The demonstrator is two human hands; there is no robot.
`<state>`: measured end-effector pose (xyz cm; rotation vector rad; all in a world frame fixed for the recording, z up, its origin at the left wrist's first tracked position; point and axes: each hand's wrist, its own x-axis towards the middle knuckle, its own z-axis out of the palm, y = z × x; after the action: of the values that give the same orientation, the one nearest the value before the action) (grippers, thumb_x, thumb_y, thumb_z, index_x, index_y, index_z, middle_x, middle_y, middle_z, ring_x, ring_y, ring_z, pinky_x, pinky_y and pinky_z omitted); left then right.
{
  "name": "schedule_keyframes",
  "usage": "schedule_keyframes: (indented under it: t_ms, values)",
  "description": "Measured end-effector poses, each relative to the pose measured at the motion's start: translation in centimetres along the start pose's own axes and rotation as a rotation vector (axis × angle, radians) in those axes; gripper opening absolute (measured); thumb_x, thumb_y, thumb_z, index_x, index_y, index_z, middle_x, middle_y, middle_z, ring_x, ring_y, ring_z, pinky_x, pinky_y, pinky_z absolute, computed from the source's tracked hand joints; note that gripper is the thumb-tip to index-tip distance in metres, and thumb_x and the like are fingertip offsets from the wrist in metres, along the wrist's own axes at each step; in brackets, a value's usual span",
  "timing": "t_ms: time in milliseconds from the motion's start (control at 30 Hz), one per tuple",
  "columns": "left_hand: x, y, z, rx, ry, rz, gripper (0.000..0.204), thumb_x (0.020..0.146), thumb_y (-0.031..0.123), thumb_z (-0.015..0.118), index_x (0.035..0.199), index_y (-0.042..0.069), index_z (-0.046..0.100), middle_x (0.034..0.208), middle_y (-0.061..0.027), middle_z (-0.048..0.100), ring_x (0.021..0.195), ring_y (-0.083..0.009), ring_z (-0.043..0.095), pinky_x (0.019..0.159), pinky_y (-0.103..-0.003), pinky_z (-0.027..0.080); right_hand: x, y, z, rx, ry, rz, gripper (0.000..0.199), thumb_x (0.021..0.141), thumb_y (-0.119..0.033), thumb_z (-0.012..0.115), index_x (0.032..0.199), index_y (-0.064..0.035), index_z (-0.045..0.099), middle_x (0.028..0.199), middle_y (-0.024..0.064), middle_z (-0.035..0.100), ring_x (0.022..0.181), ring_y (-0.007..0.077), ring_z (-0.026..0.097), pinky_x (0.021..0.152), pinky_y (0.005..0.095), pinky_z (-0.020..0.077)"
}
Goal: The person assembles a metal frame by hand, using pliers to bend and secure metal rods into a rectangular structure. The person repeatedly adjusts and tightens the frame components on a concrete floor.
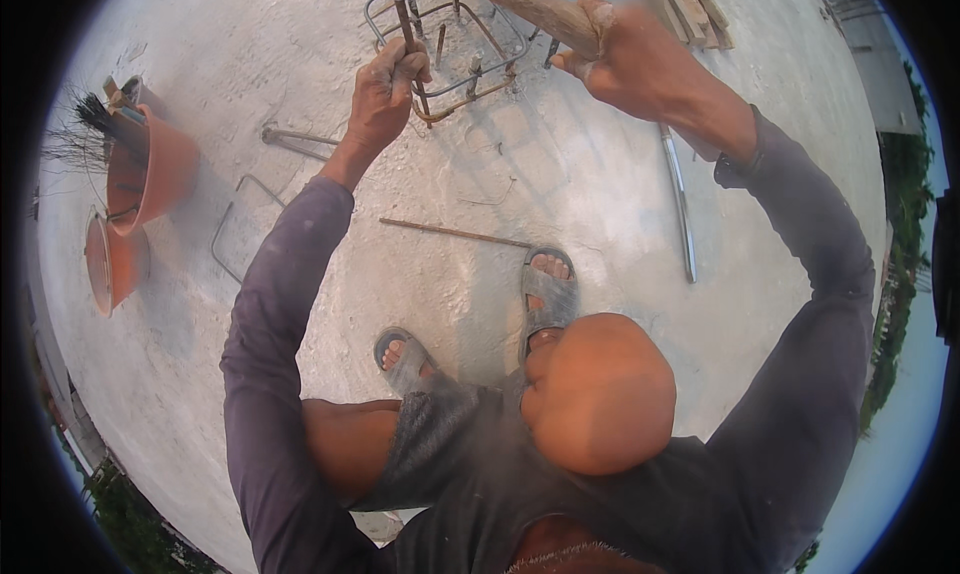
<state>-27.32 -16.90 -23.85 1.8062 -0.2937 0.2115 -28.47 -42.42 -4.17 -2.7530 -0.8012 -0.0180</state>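
My left hand (388, 89) is closed around an upright rusty steel bar (404, 22) at the far middle. My right hand (645, 69) grips the wooden handle of a hammer (530, 12). The hammer's dark head is over the top end of the bar; whether they touch I cannot tell. Just beyond and right of my left hand, bent steel stirrups (522, 46) lie around several short rebar stubs (440, 46) that stand up from the concrete. The far side of this group is cut off by the picture's upper edge.
Two orange buckets (172, 164) stand at the left, one with thin black wires (95, 116). Long-handled pincers (300, 136), a bent rod (225, 224), a straight rusty rod (455, 232) and a shiny metal bar (678, 204) lie on the concrete floor. Wooden planks (690, 9) are at the far right.
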Motion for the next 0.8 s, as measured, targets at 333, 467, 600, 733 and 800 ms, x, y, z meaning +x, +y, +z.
schedule_keyframes:
  t_ms: [333,467,600,733,800]
  values:
    - [-0.2,0.0,0.0,0.065,-0.01,0.035,0.014,0.106,0.012,0.053,0.101,0.002,0.061,0.08,-0.0044,0.063,0.076,-0.0145,0.062,0.073,-0.031,0.051,0.9,1.7,-3.4,0.576,0.564,-0.207,0.023,0.093,-0.022,0.077,0.094,0.0001,0.069,0.06,0.0093,0.062,0.048,0.015,0.06,0.044,0.0278,0.0474]
    - [-0.2,0.4,0.0,0.048,0.01,0.043,0.014,0.106,0.012,0.052,0.1,0.001,0.06,0.08,-0.0044,0.062,0.076,-0.0143,0.062,0.073,-0.031,0.051,-0.3,1.7,1.1,0.037,0.055,-0.085,0.031,0.091,-0.028,0.081,0.099,-0.0001,0.069,0.066,0.0208,0.064,0.06,0.026,0.065,0.059,0.0381,0.0483]
    - [-0.8,0.3,0.1,0.059,0.013,0.032,0.014,0.105,0.011,0.053,0.101,0.001,0.06,0.079,-0.0046,0.062,0.076,-0.014,0.061,0.072,-0.031,0.051,0.4,1.4,-1.7,0.095,0.31,-0.142,0.028,0.09,-0.025,0.082,0.098,-0.0008,0.069,0.065,0.0189,0.064,0.06,0.0245,0.066,0.059,0.0367,0.049]
    - [-1.0,0.2,0.1,0.062,0.013,0.037,0.014,0.105,0.012,0.053,0.101,0.001,0.061,0.079,-0.0048,0.063,0.075,-0.0139,0.061,0.071,-0.03,0.051,1.0,0.3,-3.8,0.582,0.669,-0.098,0.018,0.094,-0.017,0.074,0.088,-0.0005,0.068,0.056,0.008,0.062,0.047,0.0147,0.061,0.043,0.0249,0.049]
    - [-0.9,0.2,0.0,0.069,0.02,0.046,0.014,0.105,0.012,0.053,0.101,0.002,0.061,0.079,-0.0048,0.063,0.074,-0.0139,0.061,0.071,-0.03,0.051,0.4,-0.2,-2.2,0.297,0.477,-0.004,0.024,0.086,-0.014,0.078,0.094,0.0071,0.07,0.067,0.0246,0.064,0.062,0.0364,0.068,0.062,0.0419,0.0514]
